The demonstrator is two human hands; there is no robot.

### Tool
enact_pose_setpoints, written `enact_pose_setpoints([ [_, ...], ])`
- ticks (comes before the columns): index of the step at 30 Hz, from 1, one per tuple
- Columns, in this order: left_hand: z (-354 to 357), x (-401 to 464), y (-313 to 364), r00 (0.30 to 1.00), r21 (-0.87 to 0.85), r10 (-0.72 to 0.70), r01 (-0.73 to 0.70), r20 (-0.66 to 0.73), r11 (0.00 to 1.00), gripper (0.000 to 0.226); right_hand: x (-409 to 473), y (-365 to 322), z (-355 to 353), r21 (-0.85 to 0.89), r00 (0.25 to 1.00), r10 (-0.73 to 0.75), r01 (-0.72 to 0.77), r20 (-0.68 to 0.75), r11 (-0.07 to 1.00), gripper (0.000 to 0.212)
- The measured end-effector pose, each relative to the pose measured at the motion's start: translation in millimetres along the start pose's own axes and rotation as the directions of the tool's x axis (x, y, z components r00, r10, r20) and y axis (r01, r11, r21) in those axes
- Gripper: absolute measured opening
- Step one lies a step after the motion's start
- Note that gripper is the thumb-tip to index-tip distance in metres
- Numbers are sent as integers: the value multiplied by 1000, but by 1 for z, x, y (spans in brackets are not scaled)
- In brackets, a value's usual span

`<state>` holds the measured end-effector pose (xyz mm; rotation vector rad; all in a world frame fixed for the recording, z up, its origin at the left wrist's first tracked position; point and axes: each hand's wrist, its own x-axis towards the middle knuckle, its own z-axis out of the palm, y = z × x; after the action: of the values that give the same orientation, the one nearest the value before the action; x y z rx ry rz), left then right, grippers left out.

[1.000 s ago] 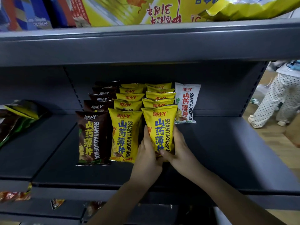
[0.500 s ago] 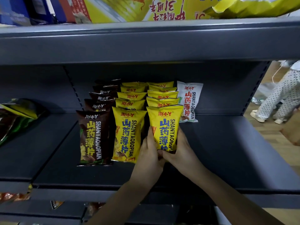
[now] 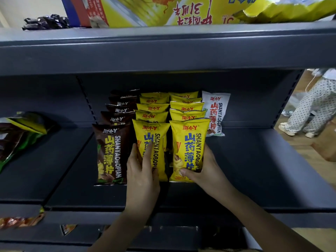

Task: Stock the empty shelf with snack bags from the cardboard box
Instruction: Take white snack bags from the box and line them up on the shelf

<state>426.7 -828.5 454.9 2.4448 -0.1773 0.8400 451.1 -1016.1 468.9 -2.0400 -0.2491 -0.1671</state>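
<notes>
left hand (image 3: 141, 171) now on the front yellow bag of the middle row (image 3: 151, 142), fingers laid over its face and thumb at its left edge, gripping it; 0.5 s ago pressed with the other hand on the row to the right. right hand (image 3: 201, 166) wrapped round the lower part of the front yellow bag of the right row (image 3: 189, 142), thumb across the front, fingers behind its right edge, same bag as before. both bags upright at centre frame on the grey shelf (image 3: 254, 170), beside the brown bag (image 3: 111, 151) to the left and in front of a lone white bag (image 3: 215, 113). looks like squaring up 2 row fronts at once. 3 rows filled, wide bare shelf at right, so stocking far from done. cardboard box not clearly in view.
</notes>
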Motion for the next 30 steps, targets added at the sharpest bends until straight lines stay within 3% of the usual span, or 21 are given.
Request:
enact_pose_setpoints([
  [17, 0, 8, 1, 1000, -1, 4, -4, 13, 1000, 76, -1, -1, 1, -149, 998, 15, -24, -64, 988, 88],
  [23, -2, 9, 14, 995, 38, -95, 94, 28, 995, 69, 13, 11, -1, -183, 999, 31, -32, -11, 983, 91],
  [26, -5, 10, 25, 990, 94, -141, 141, -1, 986, 59, 9, 8, -15, -201, 998, 45, -36, 42, 979, 84],
  [30, -7, -1, 50, 982, 187, -184, 191, -51, 964, 52, -14, 3, -48, -226, 999, 7, 0, 32, 974, 49],
])
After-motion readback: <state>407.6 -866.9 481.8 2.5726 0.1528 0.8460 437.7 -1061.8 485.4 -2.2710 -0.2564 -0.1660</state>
